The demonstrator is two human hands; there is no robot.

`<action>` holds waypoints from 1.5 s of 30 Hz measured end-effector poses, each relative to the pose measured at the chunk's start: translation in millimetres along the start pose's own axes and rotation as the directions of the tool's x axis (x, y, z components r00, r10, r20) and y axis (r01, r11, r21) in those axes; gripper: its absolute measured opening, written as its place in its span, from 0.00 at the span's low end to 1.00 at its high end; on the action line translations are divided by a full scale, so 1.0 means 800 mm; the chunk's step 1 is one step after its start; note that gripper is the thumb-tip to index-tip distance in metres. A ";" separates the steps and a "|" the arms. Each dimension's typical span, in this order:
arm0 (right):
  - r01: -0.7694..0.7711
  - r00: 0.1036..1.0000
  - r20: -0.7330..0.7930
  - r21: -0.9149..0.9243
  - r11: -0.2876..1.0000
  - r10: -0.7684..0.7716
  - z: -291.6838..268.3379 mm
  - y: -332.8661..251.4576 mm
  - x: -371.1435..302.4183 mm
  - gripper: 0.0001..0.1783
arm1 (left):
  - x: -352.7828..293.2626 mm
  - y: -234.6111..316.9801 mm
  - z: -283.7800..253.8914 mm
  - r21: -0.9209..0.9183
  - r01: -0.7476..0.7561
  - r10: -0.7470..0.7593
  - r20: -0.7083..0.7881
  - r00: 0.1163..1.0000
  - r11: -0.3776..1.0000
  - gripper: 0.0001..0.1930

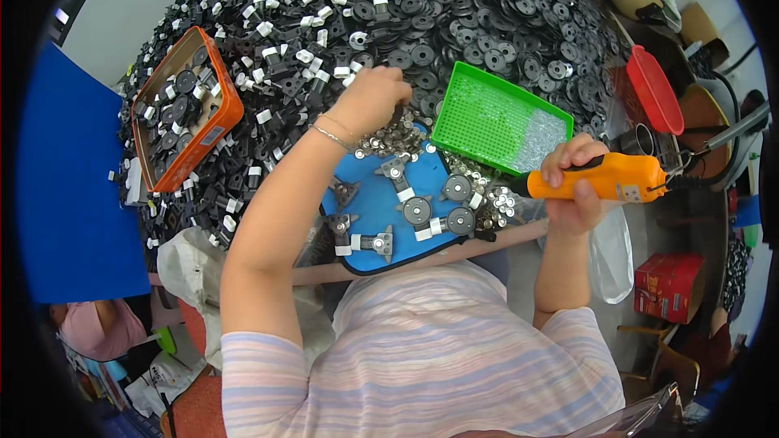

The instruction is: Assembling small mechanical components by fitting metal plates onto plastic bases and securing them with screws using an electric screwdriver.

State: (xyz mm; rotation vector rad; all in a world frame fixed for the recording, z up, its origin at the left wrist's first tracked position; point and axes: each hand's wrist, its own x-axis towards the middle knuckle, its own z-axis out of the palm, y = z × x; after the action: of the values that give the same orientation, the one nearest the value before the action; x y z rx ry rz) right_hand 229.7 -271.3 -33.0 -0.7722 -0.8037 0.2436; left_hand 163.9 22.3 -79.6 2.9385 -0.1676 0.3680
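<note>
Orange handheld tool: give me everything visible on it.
The orange tool has a thick, rounded, plastic-looking body, a black front end and a pale label near the rear. A dark cord runs off rightward behind it. The right hand grips it near the front, roughly level across the picture, nose pointing left beside the green tray's near corner. Tip detail and whether it's running: can't tell.

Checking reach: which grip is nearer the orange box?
Left. The left grip is to the right of the orange box, by the metal parts; the right grip is farther right, around the orange tool.
</note>
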 end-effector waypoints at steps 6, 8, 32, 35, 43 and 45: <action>0.027 0.999 0.019 -0.036 0.999 -0.026 -0.005 -0.003 -0.008 0.16 | -0.022 0.005 -0.003 -0.200 0.348 -0.365 -0.058 0.929 0.916 0.13; 0.014 1.000 -0.006 -0.005 1.000 -0.014 -0.006 -0.005 -0.008 0.16 | -0.034 0.010 -0.006 -0.188 0.449 -0.457 0.000 0.889 0.874 0.21; -0.025 0.996 0.085 -0.066 0.998 0.030 0.007 -0.002 -0.009 0.17 | -0.105 0.102 -0.003 -0.261 0.417 -0.440 -0.036 0.897 0.871 0.20; -0.009 0.996 0.086 -0.067 0.998 0.015 0.008 -0.002 -0.007 0.17 | -0.107 0.104 -0.003 -0.275 0.390 -0.417 -0.042 0.908 0.879 0.20; 0.009 0.996 0.085 -0.059 0.998 -0.004 0.009 -0.001 -0.002 0.16 | -0.105 0.106 -0.007 -0.234 0.418 -0.438 -0.042 0.898 0.878 0.19; 0.013 0.996 0.087 -0.066 0.998 -0.007 0.007 -0.001 0.000 0.16 | -0.104 0.108 -0.008 -0.231 0.412 -0.435 -0.057 0.899 0.881 0.19</action>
State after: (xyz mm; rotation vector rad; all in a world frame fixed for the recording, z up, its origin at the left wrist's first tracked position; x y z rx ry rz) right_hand 225.6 -268.7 -29.8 -0.8242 -0.9011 0.2442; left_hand 71.2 -54.1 -81.1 2.6319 0.4225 0.4077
